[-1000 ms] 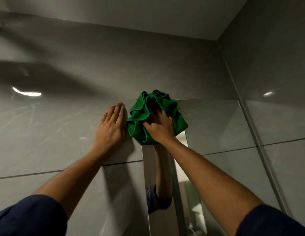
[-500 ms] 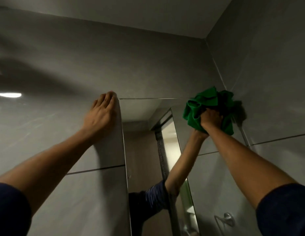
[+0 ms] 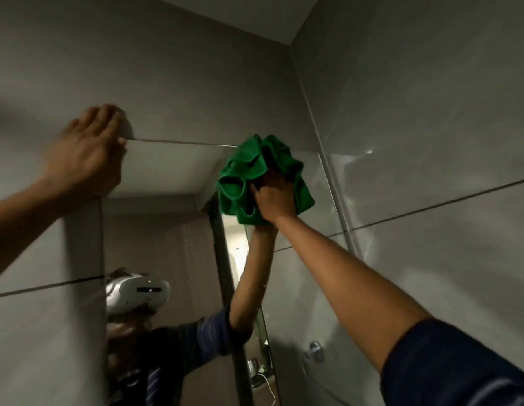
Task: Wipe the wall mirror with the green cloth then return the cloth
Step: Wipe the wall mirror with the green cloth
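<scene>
The wall mirror [image 3: 167,171] hangs on the grey tiled wall, its top edge running across the middle of the view. A bunched green cloth [image 3: 240,183] is pressed against the glass near the mirror's upper right corner, and my right hand [image 3: 274,197] grips it from below. My left hand [image 3: 88,153] lies flat on the wall at the mirror's upper left corner, fingers together and pointing up, holding nothing. The mirror reflects my raised arm and a white headset.
A grey tiled side wall [image 3: 430,142] meets the mirror wall in a corner just right of the cloth. A small chrome hook [image 3: 315,348] sits low on that side. The ceiling [image 3: 254,13] is close above.
My right hand has slid the cloth back leftward and slightly down from the right corner. The view has tilted lower, and the headset reflection has come into sight.
</scene>
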### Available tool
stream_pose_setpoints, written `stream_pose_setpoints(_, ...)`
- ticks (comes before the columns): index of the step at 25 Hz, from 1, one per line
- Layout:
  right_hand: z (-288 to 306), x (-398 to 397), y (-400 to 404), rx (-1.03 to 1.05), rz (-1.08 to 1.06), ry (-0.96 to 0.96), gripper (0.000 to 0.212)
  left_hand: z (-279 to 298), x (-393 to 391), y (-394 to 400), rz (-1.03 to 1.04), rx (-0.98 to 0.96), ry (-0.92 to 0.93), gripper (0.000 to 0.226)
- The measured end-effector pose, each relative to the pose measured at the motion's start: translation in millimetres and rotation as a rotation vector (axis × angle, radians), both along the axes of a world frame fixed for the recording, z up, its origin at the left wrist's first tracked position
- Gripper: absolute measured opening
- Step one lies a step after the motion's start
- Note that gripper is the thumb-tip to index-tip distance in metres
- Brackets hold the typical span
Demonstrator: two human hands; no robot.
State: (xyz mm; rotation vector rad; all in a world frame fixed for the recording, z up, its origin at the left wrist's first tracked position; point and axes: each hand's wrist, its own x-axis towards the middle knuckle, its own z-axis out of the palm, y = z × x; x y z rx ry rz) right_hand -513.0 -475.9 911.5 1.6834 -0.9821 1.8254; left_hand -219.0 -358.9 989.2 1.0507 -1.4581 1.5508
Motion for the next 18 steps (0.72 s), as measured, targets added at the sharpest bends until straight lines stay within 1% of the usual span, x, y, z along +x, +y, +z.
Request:
stream_pose_setpoints(2,12,-57,-14,0.133,-0.055,-0.193,0.035,2,-19,-12,0.018,0.071,-0.060,0.062)
stream_pose_setpoints(3,15,-75,-21,0.189,-0.115,-0.254,0.038,0,-24,-14,0.014,0.064,-0.073,0.062)
stream_pose_setpoints(4,14,-89,-25,0.242,-0.174,-0.272,0.041,-3,-31,-18,0.008,0.064,-0.077,0.061)
stream_pose_setpoints(5,13,-94,-27,0.265,-0.223,-0.265,0.043,-6,-33,-20,0.023,0.068,-0.112,0.061)
stream_pose_setpoints(8,10,-92,-33,0.249,-0.215,-0.262,0.044,-9,-39,-14,0.094,0.118,-0.163,0.062)
stream_pose_setpoints(11,-4,-97,-38,0.239,-0.232,-0.277,0.045,-15,-70,-22,0.083,0.146,-0.197,0.059)
stream_pose_setpoints(12,-8,-97,-38,0.248,-0.233,-0.272,0.046,-15,-83,-27,0.076,0.192,-0.210,0.057)
stream_pose_setpoints(14,-10,-103,-37,0.262,-0.230,-0.260,0.047,-13,-114,-33,0.061,0.264,-0.214,0.058)
stream_pose_setpoints(18,-8,-113,-35,0.258,-0.179,-0.244,0.045,-8,-153,-33,0.145,0.250,-0.194,0.047)
